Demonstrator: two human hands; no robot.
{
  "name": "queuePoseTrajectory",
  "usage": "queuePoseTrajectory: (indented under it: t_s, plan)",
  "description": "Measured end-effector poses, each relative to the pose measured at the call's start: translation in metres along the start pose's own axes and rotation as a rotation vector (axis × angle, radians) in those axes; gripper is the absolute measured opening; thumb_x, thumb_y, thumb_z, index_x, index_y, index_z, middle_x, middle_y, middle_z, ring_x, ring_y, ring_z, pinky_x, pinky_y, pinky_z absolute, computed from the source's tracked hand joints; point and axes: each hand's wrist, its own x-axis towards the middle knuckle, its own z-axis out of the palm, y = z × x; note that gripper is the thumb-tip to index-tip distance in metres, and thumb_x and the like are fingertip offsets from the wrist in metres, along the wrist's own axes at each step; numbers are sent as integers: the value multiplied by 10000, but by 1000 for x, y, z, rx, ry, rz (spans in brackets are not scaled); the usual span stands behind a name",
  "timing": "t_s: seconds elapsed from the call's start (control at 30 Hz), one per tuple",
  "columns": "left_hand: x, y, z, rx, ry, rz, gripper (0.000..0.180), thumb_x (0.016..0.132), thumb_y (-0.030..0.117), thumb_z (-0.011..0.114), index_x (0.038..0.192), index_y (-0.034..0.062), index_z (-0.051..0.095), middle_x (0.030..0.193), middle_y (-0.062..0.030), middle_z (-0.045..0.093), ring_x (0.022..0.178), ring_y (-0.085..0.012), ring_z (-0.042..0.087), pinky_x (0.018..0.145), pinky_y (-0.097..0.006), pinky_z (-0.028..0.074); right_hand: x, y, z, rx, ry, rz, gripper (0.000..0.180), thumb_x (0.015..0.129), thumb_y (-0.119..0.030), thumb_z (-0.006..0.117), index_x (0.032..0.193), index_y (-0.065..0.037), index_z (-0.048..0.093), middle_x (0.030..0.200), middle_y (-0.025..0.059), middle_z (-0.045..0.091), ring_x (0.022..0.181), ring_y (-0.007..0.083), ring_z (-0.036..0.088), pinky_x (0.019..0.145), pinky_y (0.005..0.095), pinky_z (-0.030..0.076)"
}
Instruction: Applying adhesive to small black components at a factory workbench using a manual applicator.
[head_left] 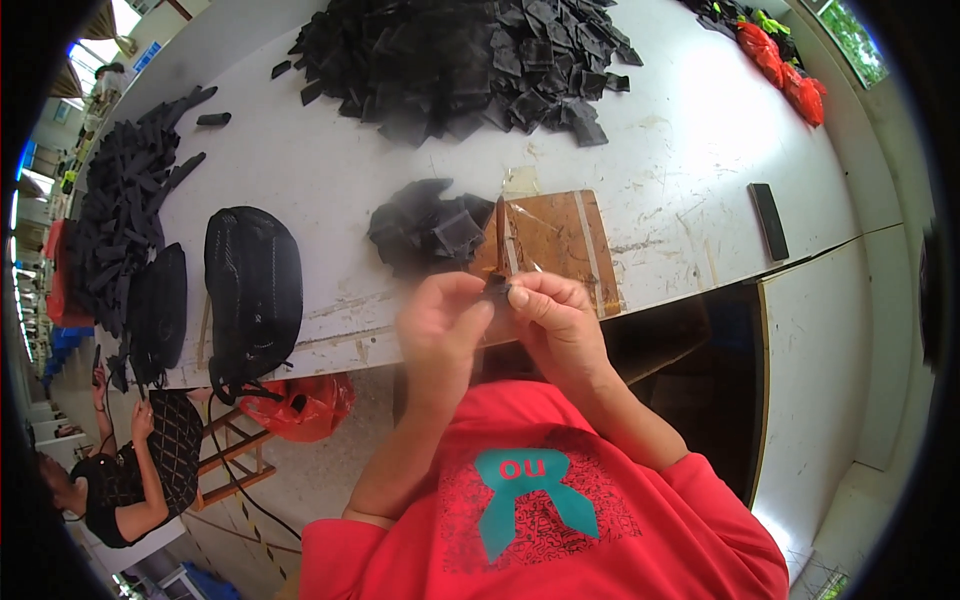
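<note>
Both hands meet at the table's near edge over a small black fabric piece (497, 287). My left hand (440, 318), slightly blurred, has its thumb and fingers closed on the piece's left side. My right hand (556, 312) pinches the right side between thumb and forefinger. Just beyond the fingertips lies a brown wooden board (560, 240) with clear tape across it. A thin dark brown rod (501, 230) extends along the board's left part, its near end at the fabric piece. A small heap of black fabric pieces (425, 225) sits left of the board.
A large pile of black pieces (440, 70) covers the far table. Black strips (125, 190) and two black pouches (253, 290) lie left. A dark bar (768, 221) rests right, near red bags (780, 75). Another person (125, 480) works at lower left.
</note>
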Motion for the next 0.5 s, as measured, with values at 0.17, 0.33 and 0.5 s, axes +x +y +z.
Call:
queuePoseTrajectory:
  t_s: [0.17, 0.33, 0.5]
  plan:
    - [-4, -1, 17, 147, 77, 281, 130, 763, -52, 506, 884, -5, 517, 744, -53, 565, 453, -17, 414, 377, -147, 301, 2, -11, 6, 306, -169, 178, 185, 854, -206, 522, 736, -64, 527, 638, -37, 452, 549, 50, 377, 501, 178, 311]
    - [24, 35, 3, -925, -481, -384, 46, 839, 14, 454, 834, 0, 497, 724, -118, 567, 327, -22, 352, 302, -174, 227, 0, -58, 29, -450, -203, -81, 281, 887, -271, 486, 716, -48, 496, 636, -52, 442, 585, 10, 371, 484, 182, 317]
    - [47, 64, 12, -886, -410, -448, 111, 891, 95, 428, 905, 36, 521, 749, -56, 573, 306, -2, 284, 317, -163, 203, 35, -87, 44, -824, -224, -303, 297, 889, -282, 483, 715, -42, 508, 611, -53, 423, 568, 19, 361, 465, 191, 302]
